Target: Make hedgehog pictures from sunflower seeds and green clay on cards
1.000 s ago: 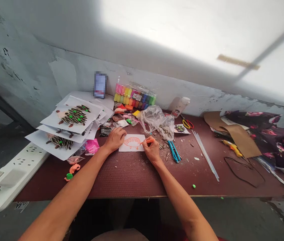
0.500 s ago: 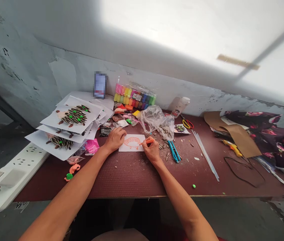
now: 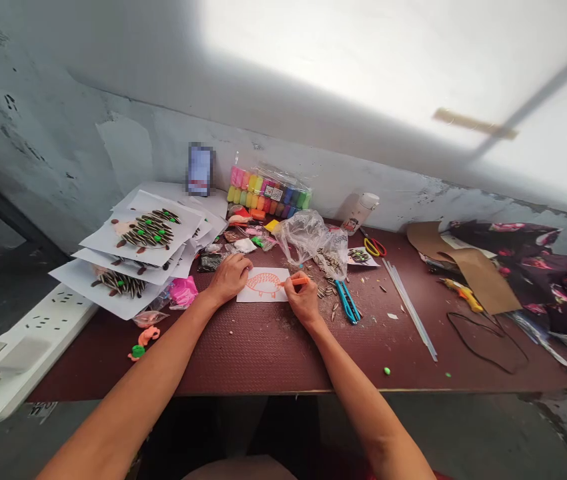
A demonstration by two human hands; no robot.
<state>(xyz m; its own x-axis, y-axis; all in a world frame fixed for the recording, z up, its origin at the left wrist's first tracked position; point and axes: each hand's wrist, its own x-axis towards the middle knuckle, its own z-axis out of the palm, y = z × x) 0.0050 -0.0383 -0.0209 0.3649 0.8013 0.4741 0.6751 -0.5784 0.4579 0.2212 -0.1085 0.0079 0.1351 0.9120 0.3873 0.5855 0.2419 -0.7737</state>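
A small white sheet of paper (image 3: pixel 267 298) lies on the dark red table, bearing an orange outline drawing of a hedgehog-like animal (image 3: pixel 263 283) filled with short strokes. My right hand (image 3: pixel 304 303) grips an orange marker (image 3: pixel 299 282), its tip at the right part of the drawing. Resting at the sheet's left edge, my left hand (image 3: pixel 230 278) has its fingers laid on the paper and holds nothing. Close to my right hand are a blue utility knife (image 3: pixel 347 302) and scattered sunflower seeds (image 3: pixel 324 288).
Stacked hedgehog cards (image 3: pixel 146 231) and a white power strip (image 3: pixel 28 347) are at left. Behind the sheet lie a pack of coloured clay (image 3: pixel 269 193) and a plastic bag (image 3: pixel 303 235). Scissors (image 3: pixel 374 246), glue sticks (image 3: pixel 411 310), a bottle (image 3: pixel 360 213) and a glue gun (image 3: pixel 463 293) are rightward.
The marker tip has shifted very slightly within the right part of the drawing. My left hand stays where it was.
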